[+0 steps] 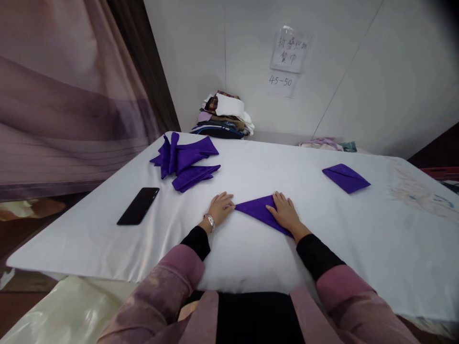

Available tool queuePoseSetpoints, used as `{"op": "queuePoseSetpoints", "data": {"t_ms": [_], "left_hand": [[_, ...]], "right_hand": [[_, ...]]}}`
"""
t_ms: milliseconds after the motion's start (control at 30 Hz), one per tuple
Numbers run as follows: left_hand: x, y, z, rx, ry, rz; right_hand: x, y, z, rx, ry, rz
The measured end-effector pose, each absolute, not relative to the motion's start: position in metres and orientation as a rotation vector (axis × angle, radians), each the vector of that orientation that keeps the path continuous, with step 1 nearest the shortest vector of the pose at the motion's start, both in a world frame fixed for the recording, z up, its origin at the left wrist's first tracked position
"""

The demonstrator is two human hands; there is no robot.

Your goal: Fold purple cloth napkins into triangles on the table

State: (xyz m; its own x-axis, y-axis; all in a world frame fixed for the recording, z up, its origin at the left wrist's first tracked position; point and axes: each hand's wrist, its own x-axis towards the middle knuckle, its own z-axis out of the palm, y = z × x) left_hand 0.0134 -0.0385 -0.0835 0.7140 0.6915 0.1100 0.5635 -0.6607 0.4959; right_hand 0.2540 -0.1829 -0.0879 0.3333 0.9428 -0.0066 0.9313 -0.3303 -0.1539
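In front of me a purple cloth napkin lies on the white-covered table, folded into a long triangle with its sharp point to the left. My left hand has its fingertips closed on that point; a watch or bracelet is on the wrist. Flat across the wide right end of the cloth rests my right hand, fingers stretched out, covering part of the folds. Another folded purple napkin lies apart at the right. Several folded purple napkins are heaped at the back left.
A black phone lies on the white tablecloth left of my hands. Behind the table is a stack of folded clothes. Handwritten paper signs hang on the wall, and a curtain hangs at the left.
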Motion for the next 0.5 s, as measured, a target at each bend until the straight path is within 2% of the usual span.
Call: {"op": "queuePoseSetpoints", "data": {"t_ms": [500], "left_hand": [[0.015,-0.044,-0.073,2.574,1.050,0.333]], "right_hand": [[0.254,-0.183,-0.088,-2.446,-1.745,0.127]]}}
